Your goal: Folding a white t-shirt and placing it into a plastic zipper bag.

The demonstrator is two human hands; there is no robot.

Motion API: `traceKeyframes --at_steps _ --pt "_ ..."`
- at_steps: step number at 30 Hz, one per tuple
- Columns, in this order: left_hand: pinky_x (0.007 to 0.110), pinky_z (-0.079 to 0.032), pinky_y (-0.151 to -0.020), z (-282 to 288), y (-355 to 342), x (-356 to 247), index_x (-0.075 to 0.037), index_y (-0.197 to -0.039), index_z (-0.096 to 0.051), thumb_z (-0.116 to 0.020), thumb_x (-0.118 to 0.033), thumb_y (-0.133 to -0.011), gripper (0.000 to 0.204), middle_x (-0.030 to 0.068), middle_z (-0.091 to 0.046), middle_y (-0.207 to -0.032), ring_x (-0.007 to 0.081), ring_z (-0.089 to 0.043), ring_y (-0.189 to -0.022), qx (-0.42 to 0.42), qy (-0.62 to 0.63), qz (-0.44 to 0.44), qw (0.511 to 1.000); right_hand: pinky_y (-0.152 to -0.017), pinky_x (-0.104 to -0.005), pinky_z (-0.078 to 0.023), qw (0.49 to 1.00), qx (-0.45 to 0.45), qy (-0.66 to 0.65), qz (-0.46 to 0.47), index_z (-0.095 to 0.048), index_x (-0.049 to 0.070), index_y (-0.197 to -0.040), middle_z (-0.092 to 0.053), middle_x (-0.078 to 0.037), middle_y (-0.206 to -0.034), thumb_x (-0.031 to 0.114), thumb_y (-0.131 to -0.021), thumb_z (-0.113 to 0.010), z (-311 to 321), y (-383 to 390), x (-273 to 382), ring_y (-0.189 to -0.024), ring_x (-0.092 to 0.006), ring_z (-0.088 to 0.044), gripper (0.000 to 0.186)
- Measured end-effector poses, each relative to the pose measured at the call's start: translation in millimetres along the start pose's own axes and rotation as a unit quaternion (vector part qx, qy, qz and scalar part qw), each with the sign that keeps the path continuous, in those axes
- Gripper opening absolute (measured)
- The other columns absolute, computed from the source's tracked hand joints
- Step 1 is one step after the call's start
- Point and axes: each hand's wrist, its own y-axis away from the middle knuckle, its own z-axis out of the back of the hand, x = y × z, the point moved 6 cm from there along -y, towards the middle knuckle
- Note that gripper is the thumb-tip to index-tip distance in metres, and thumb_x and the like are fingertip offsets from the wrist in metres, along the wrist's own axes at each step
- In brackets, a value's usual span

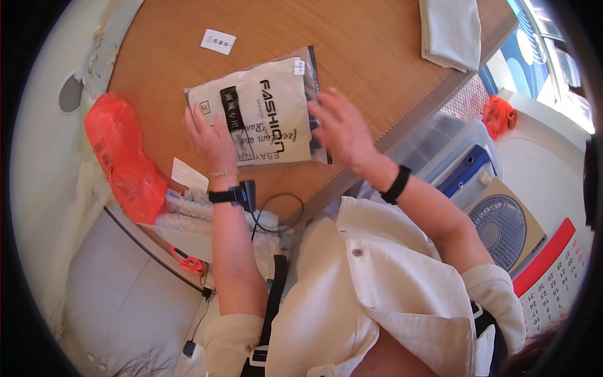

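Note:
A clear plastic garment bag (273,141) lies on the brown table with a folded cream garment inside, printed in black. My left hand (212,139) rests on the bag's left part, its fingers stretched out and slightly apart. At the bag's right edge is my right hand (342,129), fingers spread and a little blurred. Whether its fingertips touch the plastic I cannot tell. Above the bag lies a small white card (218,41). A white slip of paper (190,174) is just left of my left wrist.
Folded pale cloth (450,31) lies at the table's far right. A red plastic bag (122,157) and bubble wrap (188,210) are at the left edge. A black cable (279,196) loops by the near edge. Right of the table stand a clear bin (433,147) and a fan (499,226).

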Motion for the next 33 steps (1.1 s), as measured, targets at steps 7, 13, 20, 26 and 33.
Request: traceKeyframes --at_steps 7,13,20,26,33 --pt "0.058 -0.020 -0.106 -34.5 61.8 68.9 -0.007 -0.143 -0.023 -0.045 -0.043 -0.091 0.068 0.0201 -0.018 -0.150 0.0385 -0.019 -0.137 0.095 -0.149 0.170 0.970 -0.111 -0.0534 -0.012 0.948 0.214 0.096 0.215 -0.033 0.021 -0.141 -0.022 -0.007 -0.150 0.051 -0.079 -0.059 -113.0 -10.8 45.3 -0.140 -0.0301 -0.014 0.074" --pt "0.059 -0.017 -0.106 -39.9 61.8 72.3 -0.010 -0.146 -0.018 -0.043 -0.051 -0.090 0.074 0.0161 -0.012 -0.152 0.0354 -0.012 -0.140 0.112 -0.117 0.191 0.968 -0.111 -0.0527 -0.013 0.936 0.232 0.135 0.228 -0.032 0.024 -0.141 -0.021 -0.006 -0.151 0.052 -0.080 -0.057 -117.9 -13.2 47.8 -0.140 -0.0284 -0.015 0.072" --pt "0.045 -0.027 -0.106 -37.1 56.5 93.8 -0.004 -0.142 -0.026 -0.055 -0.040 -0.088 0.071 0.0225 -0.026 -0.145 0.0351 -0.029 -0.133 0.053 0.073 0.163 0.982 -0.110 -0.0540 -0.015 0.937 0.248 0.143 0.201 -0.033 0.025 -0.141 -0.021 -0.006 -0.151 0.044 -0.078 -0.064 -106.4 -17.2 46.5 -0.140 -0.0282 -0.017 0.072" --pt "0.029 -0.045 -0.086 -48.5 53.8 182.1 0.006 -0.123 -0.048 -0.066 -0.032 -0.084 0.058 0.0139 -0.060 -0.111 0.0189 -0.058 -0.099 0.095 0.421 0.385 0.816 -0.094 -0.0421 -0.040 0.989 -0.027 -0.061 -0.129 -0.046 0.007 -0.128 -0.052 -0.013 -0.120 0.019 -0.079 -0.068 -29.7 -29.8 -43.4 -0.112 -0.0264 -0.050 0.055" --pt "0.029 -0.051 -0.074 -36.7 61.0 133.7 0.000 -0.110 -0.057 -0.062 -0.016 -0.086 0.029 0.0098 -0.065 -0.099 0.0165 -0.064 -0.084 0.207 0.576 0.419 0.671 -0.075 -0.0339 -0.050 0.890 0.004 -0.250 -0.380 -0.057 -0.003 -0.109 -0.064 -0.014 -0.092 0.030 -0.079 -0.067 -58.8 -7.5 -75.9 -0.086 -0.0213 -0.061 0.047"
